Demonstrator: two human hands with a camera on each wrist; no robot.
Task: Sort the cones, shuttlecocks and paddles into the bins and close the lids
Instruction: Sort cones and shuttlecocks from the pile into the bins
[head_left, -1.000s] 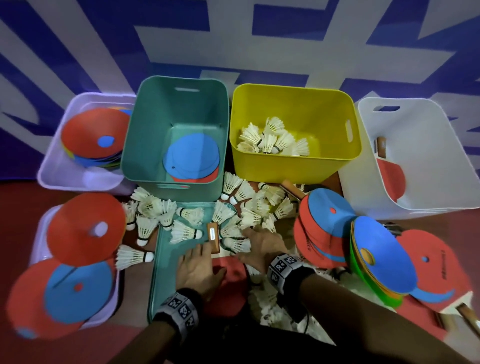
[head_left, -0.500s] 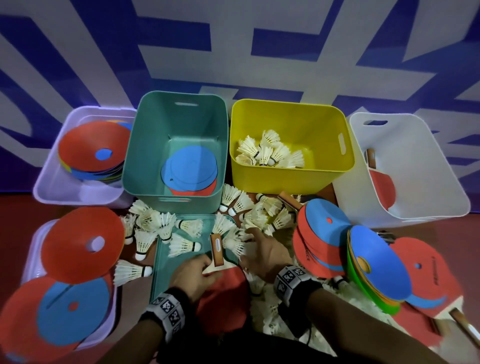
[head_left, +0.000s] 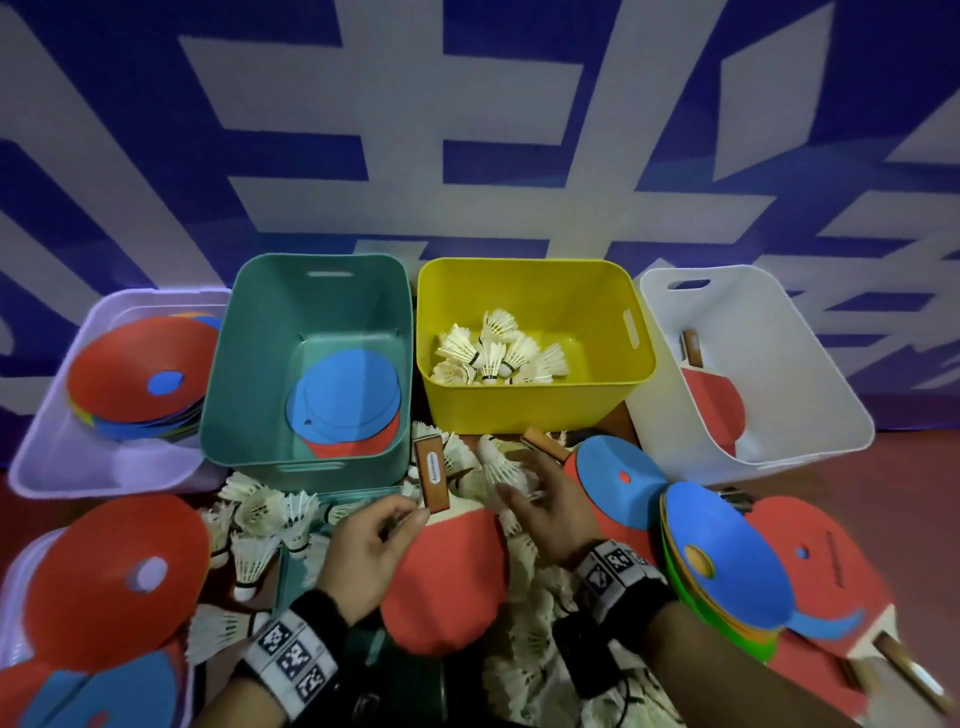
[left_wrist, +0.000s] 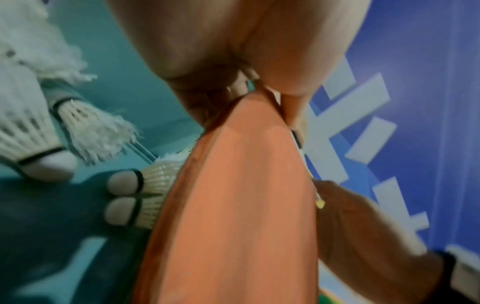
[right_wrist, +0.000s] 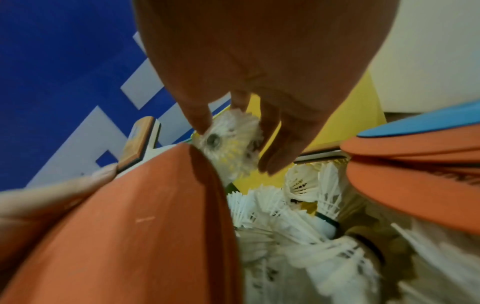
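head overhead, wrists close, perhaps sharing paddle (head_left: 447, 577)

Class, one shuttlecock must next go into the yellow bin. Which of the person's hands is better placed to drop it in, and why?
Right. The right hand already pinches a shuttlecock just in front of the yellow bin, while the left hand is busy holding a red paddle.

Paddle (head_left: 447, 577) blade hides shuttlecocks beneath it — left-hand fingertips tucked under blade, unseen; label on handle (head_left: 432, 472) above blade too small to read.
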